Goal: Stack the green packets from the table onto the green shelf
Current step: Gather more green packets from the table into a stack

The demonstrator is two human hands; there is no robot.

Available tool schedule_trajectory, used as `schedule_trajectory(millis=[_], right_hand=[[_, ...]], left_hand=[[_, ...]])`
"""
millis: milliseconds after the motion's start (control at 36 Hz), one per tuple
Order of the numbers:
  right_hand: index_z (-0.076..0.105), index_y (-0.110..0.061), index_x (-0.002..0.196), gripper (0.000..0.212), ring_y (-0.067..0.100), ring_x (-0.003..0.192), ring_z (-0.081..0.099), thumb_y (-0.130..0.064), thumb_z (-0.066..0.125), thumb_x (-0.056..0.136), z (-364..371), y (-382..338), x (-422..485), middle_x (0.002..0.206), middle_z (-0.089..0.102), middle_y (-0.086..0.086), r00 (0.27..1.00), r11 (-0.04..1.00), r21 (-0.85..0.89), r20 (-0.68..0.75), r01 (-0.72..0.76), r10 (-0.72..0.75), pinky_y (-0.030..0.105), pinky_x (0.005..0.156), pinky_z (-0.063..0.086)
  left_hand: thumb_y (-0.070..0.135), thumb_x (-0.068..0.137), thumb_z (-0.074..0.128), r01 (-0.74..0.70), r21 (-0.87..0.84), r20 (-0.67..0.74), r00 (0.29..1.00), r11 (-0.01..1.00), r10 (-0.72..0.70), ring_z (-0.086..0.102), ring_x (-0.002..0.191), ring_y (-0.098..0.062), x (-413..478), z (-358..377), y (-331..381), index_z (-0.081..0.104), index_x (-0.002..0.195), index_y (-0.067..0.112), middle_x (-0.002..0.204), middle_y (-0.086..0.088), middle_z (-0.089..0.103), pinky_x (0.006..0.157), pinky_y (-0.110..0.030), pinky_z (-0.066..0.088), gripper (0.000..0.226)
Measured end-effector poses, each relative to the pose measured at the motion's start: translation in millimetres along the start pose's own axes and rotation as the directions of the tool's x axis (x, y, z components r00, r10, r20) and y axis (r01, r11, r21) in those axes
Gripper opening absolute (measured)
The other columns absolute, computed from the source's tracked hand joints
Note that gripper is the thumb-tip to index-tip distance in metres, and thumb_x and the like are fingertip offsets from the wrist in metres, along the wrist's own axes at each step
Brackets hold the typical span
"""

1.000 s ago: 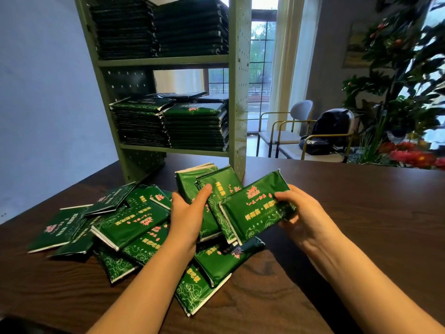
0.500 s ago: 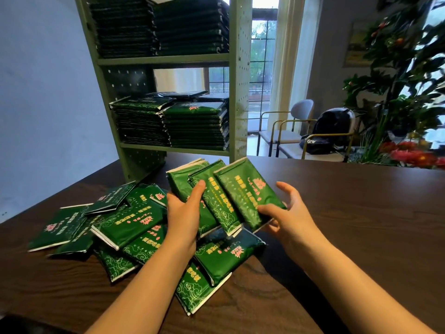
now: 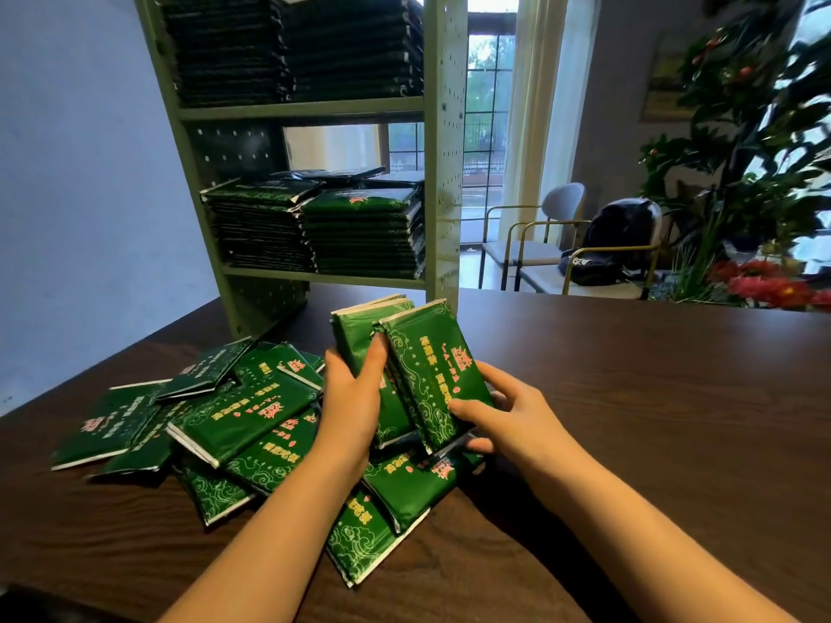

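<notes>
In front of the shelf (image 3: 443, 173), a bundle of packets (image 3: 427, 370) is held tilted, the left hand (image 3: 350, 406) curled round its left edge, the right hand (image 3: 512, 415) pinching its lower corner (loose packets (image 3: 243, 415) lie beneath).

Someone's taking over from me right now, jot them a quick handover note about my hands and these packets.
Hands: left hand grips a held bunch of packets; right hand pinches its lower right edge, above the table.
The loose pile lies on the table, mostly left of the hands.
The green shelf already carries stacks on two levels.
Left: shelve the held bunch, then the loose pile.
</notes>
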State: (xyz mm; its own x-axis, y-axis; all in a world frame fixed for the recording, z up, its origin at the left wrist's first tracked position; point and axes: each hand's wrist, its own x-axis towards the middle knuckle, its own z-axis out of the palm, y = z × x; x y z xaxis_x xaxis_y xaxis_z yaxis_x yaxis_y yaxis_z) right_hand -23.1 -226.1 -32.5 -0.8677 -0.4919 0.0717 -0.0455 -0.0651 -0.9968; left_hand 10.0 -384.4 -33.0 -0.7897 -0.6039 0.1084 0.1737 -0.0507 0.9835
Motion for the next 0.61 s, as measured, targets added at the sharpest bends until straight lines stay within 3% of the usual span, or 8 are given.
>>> schedule_trajectory(millis=[83, 139, 194, 250, 333, 389, 500, 611], right_hand=[[0.061, -0.026, 0.114, 0.046, 0.017, 0.082, 0.068, 0.003, 0.068, 0.080, -3, -3, 4, 0.098, 0.071, 0.000, 0.996, 0.996, 0.075, -0.074, 0.053, -0.048, 0.033, 0.067, 0.056], [0.061, -0.028, 0.110, 0.047, 0.023, 0.086, 0.067, 0.007, 0.068, 0.078, -7, -5, 7, 0.099, 0.068, 0.005, 0.985, 0.986, 0.134, -0.150, 0.100, -0.080, 0.039, 0.074, 0.058], [0.059, -0.024, 0.112, 0.048, 0.026, 0.089, 0.066, 0.010, 0.064, 0.079, -12, -10, 10, 0.096, 0.067, 0.008, 0.970, 0.962, 0.228, -0.223, 0.149, -0.097, 0.045, 0.083, 0.056], [0.053, -0.016, 0.123, 0.051, 0.020, 0.080, 0.068, 0.013, 0.058, 0.081, -17, -17, 12, 0.081, 0.072, 0.003, 0.958, 0.910, 0.361, -0.265, 0.203, -0.108, 0.038, 0.077, 0.059], [0.043, -0.007, 0.134, 0.055, 0.011, 0.066, 0.068, 0.013, 0.052, 0.084, -24, -23, 14, 0.072, 0.072, -0.002, 0.956, 0.838, 0.493, -0.273, 0.231, -0.103, 0.026, 0.060, 0.058], [0.042, -0.008, 0.138, 0.056, 0.011, 0.063, 0.066, 0.009, 0.052, 0.086, -29, -25, 14, 0.071, 0.072, -0.002, 0.961, 0.832, 0.509, -0.262, 0.219, -0.092, 0.026, 0.059, 0.054], [0.047, -0.018, 0.132, 0.052, 0.013, 0.060, 0.062, 0.006, 0.052, 0.087, -32, -27, 13, 0.065, 0.070, 0.000, 0.969, 0.840, 0.513, -0.240, 0.175, -0.056, 0.026, 0.054, 0.051], [0.047, -0.018, 0.132, 0.055, 0.020, 0.065, 0.066, 0.009, 0.054, 0.084, -33, -33, 9, 0.076, 0.071, 0.010, 0.980, 0.901, 0.403, -0.168, 0.163, -0.102, 0.029, 0.059, 0.057]], left_hand=[[0.056, 0.093, 0.046, 0.047, -0.066, 0.002, 0.999, 0.997, -0.046, 0.028, 0.144, -0.024, 0, 1, 0, 0.012, 0.156, 0.017, 0.158, -0.001, 0.026, 0.118, -0.044, 0.025, 0.082], [0.052, 0.095, 0.046, 0.119, -0.089, -0.004, 0.993, 0.989, -0.120, 0.042, 0.136, -0.027, -1, 0, 3, 0.022, 0.152, 0.015, 0.152, -0.005, 0.039, 0.113, -0.047, 0.033, 0.072], [0.048, 0.097, 0.048, 0.175, -0.133, -0.008, 0.984, 0.975, -0.178, 0.060, 0.116, -0.029, -2, -2, 5, 0.039, 0.141, 0.014, 0.132, -0.011, 0.059, 0.102, -0.050, 0.047, 0.057], [0.047, 0.096, 0.051, 0.229, -0.148, 0.007, 0.973, 0.962, -0.230, 0.067, 0.104, -0.031, 0, -4, 6, 0.047, 0.133, 0.013, 0.118, -0.013, 0.067, 0.093, -0.051, 0.053, 0.050], [0.051, 0.094, 0.054, 0.282, -0.097, 0.071, 0.959, 0.955, -0.276, 0.069, 0.100, -0.031, 0, -5, 5, 0.050, 0.134, 0.012, 0.115, -0.014, 0.069, 0.087, -0.050, 0.056, 0.056], [0.055, 0.090, 0.056, 0.293, -0.027, 0.136, 0.948, 0.956, -0.287, 0.069, 0.100, -0.031, -1, -5, 3, 0.050, 0.137, 0.013, 0.116, -0.014, 0.069, 0.089, -0.050, 0.055, 0.063], [0.046, 0.095, 0.053, 0.301, 0.041, 0.243, 0.922, 0.953, -0.302, 0.072, 0.090, -0.031, -2, -3, 2, 0.063, 0.123, 0.014, 0.103, -0.014, 0.074, 0.083, -0.045, 0.058, 0.043], [0.050, 0.093, 0.054, 0.340, 0.075, 0.310, 0.886, 0.937, -0.346, 0.070, 0.100, -0.033, -4, -3, 3, 0.070, 0.115, 0.020, 0.107, -0.011, 0.074, 0.098, -0.051, 0.050, 0.042]])
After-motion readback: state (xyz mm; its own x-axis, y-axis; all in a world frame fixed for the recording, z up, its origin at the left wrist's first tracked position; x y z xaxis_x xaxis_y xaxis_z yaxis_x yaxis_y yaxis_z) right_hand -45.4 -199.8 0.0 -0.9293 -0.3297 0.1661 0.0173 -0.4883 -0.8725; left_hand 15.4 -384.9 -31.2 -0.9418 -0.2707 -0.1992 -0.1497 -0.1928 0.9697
